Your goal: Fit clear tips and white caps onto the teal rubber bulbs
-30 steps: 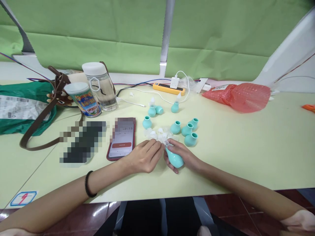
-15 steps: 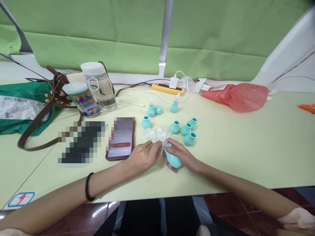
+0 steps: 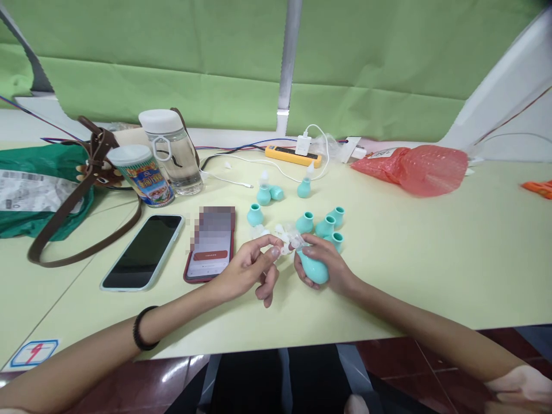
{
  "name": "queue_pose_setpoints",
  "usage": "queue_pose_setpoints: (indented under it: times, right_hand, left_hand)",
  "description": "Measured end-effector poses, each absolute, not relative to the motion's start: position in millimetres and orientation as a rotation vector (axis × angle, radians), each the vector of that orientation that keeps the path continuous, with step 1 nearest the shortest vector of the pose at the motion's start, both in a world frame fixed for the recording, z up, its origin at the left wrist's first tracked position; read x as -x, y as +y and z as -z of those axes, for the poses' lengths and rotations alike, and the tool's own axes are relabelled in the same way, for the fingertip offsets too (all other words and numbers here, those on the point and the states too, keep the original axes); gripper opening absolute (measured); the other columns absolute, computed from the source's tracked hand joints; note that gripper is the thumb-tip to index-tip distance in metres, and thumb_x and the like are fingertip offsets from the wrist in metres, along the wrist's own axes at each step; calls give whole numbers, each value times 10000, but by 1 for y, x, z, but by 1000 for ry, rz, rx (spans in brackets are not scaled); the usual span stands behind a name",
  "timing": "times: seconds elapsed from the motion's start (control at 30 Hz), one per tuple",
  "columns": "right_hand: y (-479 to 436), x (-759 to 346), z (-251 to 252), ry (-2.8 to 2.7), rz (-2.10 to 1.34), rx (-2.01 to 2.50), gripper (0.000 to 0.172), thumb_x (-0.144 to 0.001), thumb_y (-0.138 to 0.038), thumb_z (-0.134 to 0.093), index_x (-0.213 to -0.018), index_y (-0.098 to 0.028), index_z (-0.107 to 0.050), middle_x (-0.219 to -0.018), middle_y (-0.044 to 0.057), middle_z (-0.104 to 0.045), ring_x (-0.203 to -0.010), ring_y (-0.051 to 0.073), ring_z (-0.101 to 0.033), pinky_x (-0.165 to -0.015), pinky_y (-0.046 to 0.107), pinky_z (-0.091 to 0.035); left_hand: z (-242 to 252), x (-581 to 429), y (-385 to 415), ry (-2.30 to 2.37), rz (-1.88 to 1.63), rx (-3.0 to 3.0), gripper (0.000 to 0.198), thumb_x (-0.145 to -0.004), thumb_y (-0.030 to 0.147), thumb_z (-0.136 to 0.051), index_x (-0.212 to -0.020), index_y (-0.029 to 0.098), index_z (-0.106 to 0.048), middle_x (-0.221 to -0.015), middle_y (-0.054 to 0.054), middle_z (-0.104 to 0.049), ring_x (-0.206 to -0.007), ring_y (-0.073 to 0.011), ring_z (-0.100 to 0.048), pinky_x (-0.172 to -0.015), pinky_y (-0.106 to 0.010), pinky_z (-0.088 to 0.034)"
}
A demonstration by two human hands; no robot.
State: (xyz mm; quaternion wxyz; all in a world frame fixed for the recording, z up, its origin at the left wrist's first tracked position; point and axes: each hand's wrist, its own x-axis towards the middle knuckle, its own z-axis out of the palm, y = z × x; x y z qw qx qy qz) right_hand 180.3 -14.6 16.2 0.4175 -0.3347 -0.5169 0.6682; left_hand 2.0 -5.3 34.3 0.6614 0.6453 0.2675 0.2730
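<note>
My right hand (image 3: 334, 265) is wrapped round a teal squeeze bulb (image 3: 314, 269), whose neck points up and to the left. A clear plastic piece (image 3: 298, 240) sits at the neck, close to my right index finger and thumb. Just left of it, my left hand (image 3: 248, 270) pinches a small whitish translucent piece (image 3: 284, 249) between thumb and index finger, its other fingers curled loosely. Behind my fingers lie several small white and clear plastic parts (image 3: 279, 230), partly hidden. Open-necked teal bulbs (image 3: 305, 222) stand beyond my right hand, one of them partly covered by it.
Farther back, a teal bulb (image 3: 304, 188) carries a clear tip. Two phones, one pale-cased (image 3: 142, 253) and one red-cased (image 3: 210, 247), lie left, before a snack canister (image 3: 146, 181) and a water bottle (image 3: 175, 155). A yellow power strip (image 3: 287, 155) and red plastic bag (image 3: 431, 169) lie behind.
My left hand has drawn slightly away from the bulb's neck and its lower fingers have loosened. My right hand has shifted a little right and up with the bulb.
</note>
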Motion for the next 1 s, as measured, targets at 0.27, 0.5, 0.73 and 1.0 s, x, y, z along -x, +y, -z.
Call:
queue_pose_setpoints:
  times: [0.27,0.5,0.73,1.0]
  right_hand:
    - [-20,-180,-18,-1402,-1533,887,141,-720,-260,-524,-793,-163,-453,-567,-22,-506,-402,70,-439,-349,187,-340]
    - [-22,-174,-22,-1652,-1239,1138,127,-688,-257,-560,-666,-145,-502,-559,-22,-486,-443,59,-419,-410,186,-342]
    - [-26,-172,-17,-2005,-989,1088,130,-685,-286,-585,-680,-162,-547,-585,-14,-507,-556,100,-448,-530,219,-368]
    - [-34,-171,-22,-2164,-1020,996,154,-736,-307,-544,-671,-169,-519,-575,-32,-481,-536,82,-431,-530,205,-346]
  left_hand:
    - [-4,0,16,1221,-956,-2646,138,-809,156,-379,-812,123,-513,-560,-30,-549,-480,-144,-512,-455,-247,-398]
    - [2,3,21,1070,-1082,-2702,182,-787,95,-384,-755,114,-563,-703,-89,-618,-680,-179,-574,-601,-284,-461]
    - [-26,0,-8,979,-883,-2344,187,-825,274,-388,-866,134,-504,-691,-21,-548,-616,-122,-509,-564,-234,-403]
    - [-29,-3,-10,783,-476,-2055,394,-839,382,-341,-524,147,-371,-466,60,-251,-445,-65,-249,-430,-205,-205]
